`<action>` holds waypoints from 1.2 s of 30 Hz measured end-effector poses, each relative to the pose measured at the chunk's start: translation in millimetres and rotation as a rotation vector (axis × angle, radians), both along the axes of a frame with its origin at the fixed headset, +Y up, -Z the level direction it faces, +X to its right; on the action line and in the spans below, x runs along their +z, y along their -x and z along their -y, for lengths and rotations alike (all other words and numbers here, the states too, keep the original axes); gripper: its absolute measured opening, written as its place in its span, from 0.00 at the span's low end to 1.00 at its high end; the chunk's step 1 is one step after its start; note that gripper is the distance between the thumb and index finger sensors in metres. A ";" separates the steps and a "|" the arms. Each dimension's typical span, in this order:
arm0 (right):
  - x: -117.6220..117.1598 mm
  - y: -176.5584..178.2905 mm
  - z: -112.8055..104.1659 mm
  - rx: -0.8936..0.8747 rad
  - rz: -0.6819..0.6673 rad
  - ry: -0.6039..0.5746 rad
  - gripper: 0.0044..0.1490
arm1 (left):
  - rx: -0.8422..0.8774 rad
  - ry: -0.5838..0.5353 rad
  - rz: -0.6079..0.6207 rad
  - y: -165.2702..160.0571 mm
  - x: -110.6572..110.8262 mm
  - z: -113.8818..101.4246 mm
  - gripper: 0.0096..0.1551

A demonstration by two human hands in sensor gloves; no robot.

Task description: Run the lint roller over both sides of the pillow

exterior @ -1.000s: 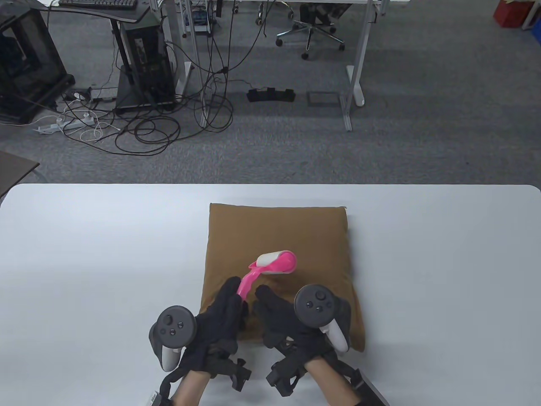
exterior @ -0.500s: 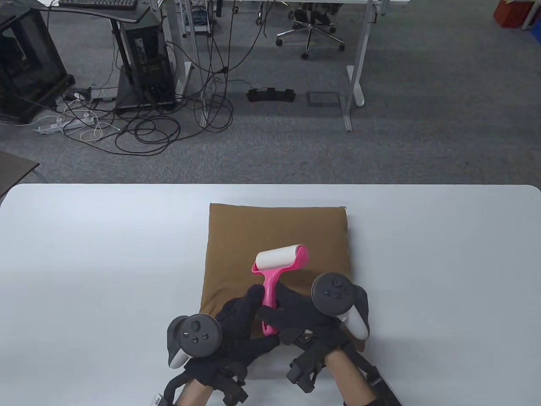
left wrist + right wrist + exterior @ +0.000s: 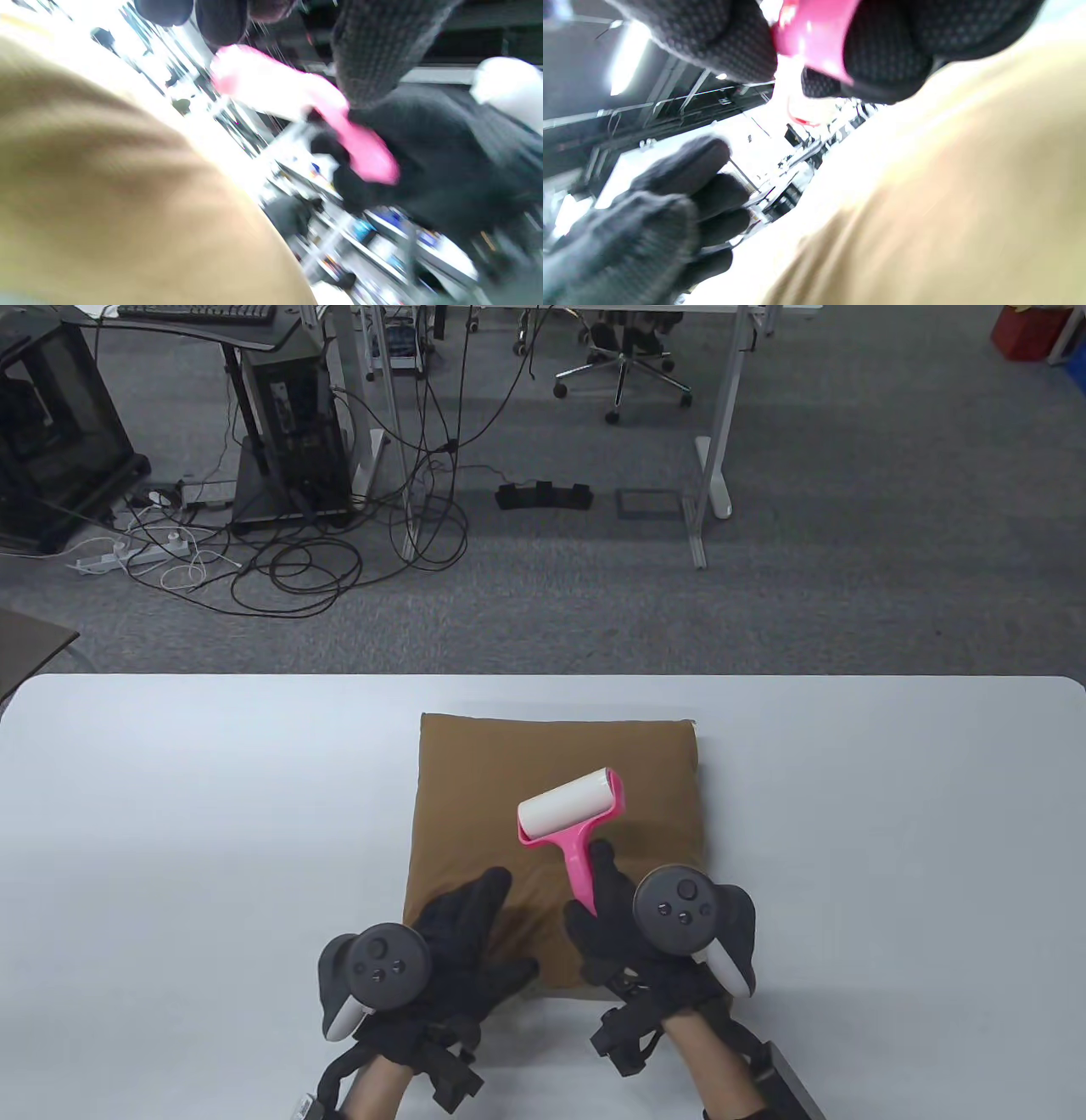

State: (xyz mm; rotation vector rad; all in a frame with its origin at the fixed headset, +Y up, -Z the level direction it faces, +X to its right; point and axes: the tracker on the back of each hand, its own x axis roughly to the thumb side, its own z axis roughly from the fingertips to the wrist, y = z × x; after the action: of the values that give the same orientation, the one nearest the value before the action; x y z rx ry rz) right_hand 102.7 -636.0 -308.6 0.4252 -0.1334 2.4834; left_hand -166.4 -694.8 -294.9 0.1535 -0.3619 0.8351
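Note:
A brown square pillow (image 3: 594, 755) lies flat in the middle of the white table (image 3: 170, 814). My right hand (image 3: 615, 929) grips the pink handle of the lint roller (image 3: 573, 814); its white roll sits over the pillow's middle. The handle shows between my right fingers in the right wrist view (image 3: 814, 34), and the roller shows blurred in the left wrist view (image 3: 297, 110). My left hand (image 3: 462, 929) lies with fingers spread on the pillow's near left corner, holding nothing. The pillow fills the lower parts of the left wrist view (image 3: 106, 203) and the right wrist view (image 3: 946, 203).
The table's far edge (image 3: 543, 676) runs just behind the pillow. Beyond it lie grey carpet, cables (image 3: 297, 560), desk legs (image 3: 708, 475) and an office chair (image 3: 624, 369). Bare table surface lies to the left and right of the pillow.
The lint roller passed from my left hand to my right hand and moved right and farther over the pillow. My left hand let go and now rests on the pillow's near left corner.

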 end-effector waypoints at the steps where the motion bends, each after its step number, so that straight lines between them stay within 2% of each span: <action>1: 0.7 -3.7 -1.4 0.033 0.010 -0.017 0.45 | -0.010 -0.001 -0.045 7.8 -1.9 1.0 0.53; 3: 3.4 -18.7 -5.1 0.068 0.047 -0.034 0.44 | -0.052 0.055 -0.187 28.5 -5.9 6.6 0.51; 5: 7.4 -38.1 -10.2 0.063 0.080 -0.046 0.46 | -0.151 0.214 -0.363 48.1 -9.7 16.6 0.53; 6: 8.9 -43.2 -11.3 0.060 0.089 -0.051 0.45 | -0.196 0.280 -0.393 53.2 -11.3 21.0 0.55; 8: 15.4 -55.5 -13.8 0.039 0.125 -0.075 0.44 | -0.288 0.452 -0.408 62.8 -14.9 32.4 0.59; 10: 23.4 -67.3 -15.7 0.034 0.151 -0.082 0.44 | -0.304 0.595 -0.384 67.5 -17.8 44.8 0.61; 12: 29.5 -77.9 -14.2 0.063 0.144 -0.022 0.43 | -0.267 0.644 -0.340 66.9 -20.4 53.3 0.61; 15: 41.0 -92.6 -6.3 0.028 0.113 0.078 0.42 | -0.184 0.670 -0.272 60.8 -24.6 61.4 0.60; 17: 48.0 -100.4 -1.7 0.063 0.139 0.092 0.41 | -0.182 0.658 -0.253 55.6 -26.3 63.5 0.59; 21: 60.3 -112.0 17.3 0.144 0.172 0.129 0.37 | -0.290 0.622 -0.223 47.7 -31.4 67.3 0.56; 24: 60.2 -110.2 22.9 0.175 0.199 0.100 0.35 | -0.282 0.621 -0.219 44.3 -33.3 68.8 0.54; 29: 38.9 -100.6 21.2 0.200 0.284 0.061 0.32 | -0.282 0.587 -0.223 42.0 -33.6 67.9 0.53; 33: 6.9 -94.0 21.8 0.200 0.386 0.017 0.31 | -0.269 0.595 -0.219 41.9 -33.0 68.2 0.53; 36: -21.0 -87.8 28.0 0.183 0.417 0.049 0.33 | -0.270 0.591 -0.223 41.7 -31.8 68.7 0.53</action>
State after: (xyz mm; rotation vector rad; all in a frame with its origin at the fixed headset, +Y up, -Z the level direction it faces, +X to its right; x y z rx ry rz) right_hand 190.6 -664.0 -329.6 -0.1128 -0.2080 2.7185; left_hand -208.1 -763.5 -326.7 -0.3448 0.0821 0.6201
